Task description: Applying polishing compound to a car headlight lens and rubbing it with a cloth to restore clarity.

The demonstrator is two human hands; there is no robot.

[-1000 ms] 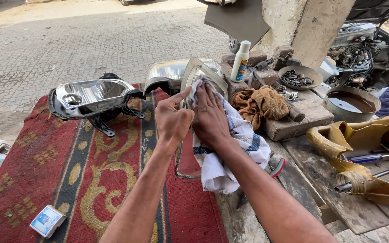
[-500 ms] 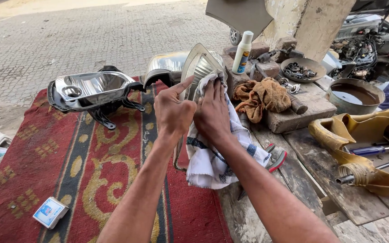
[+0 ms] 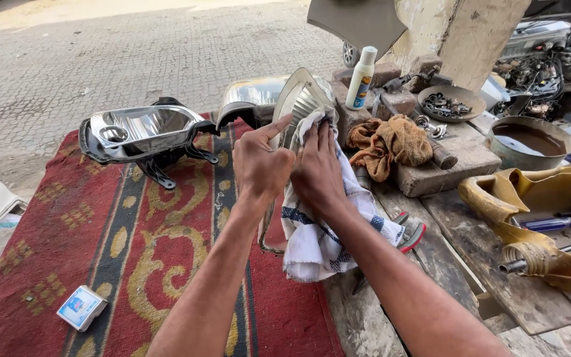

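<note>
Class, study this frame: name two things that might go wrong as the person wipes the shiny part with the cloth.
1. The left hand grips the chrome reflector by its thin edge while the right hand presses the white cloth on it; it might slip or nick a finger.
2. The cloth's loose end hangs near the pliers and could drag them.

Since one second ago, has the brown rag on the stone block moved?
No. The brown rag stays on the stone block, beside the white bottle.

Both hands [image 3: 289, 168] raised together, fingers [image 3: 312, 135] curled.
</note>
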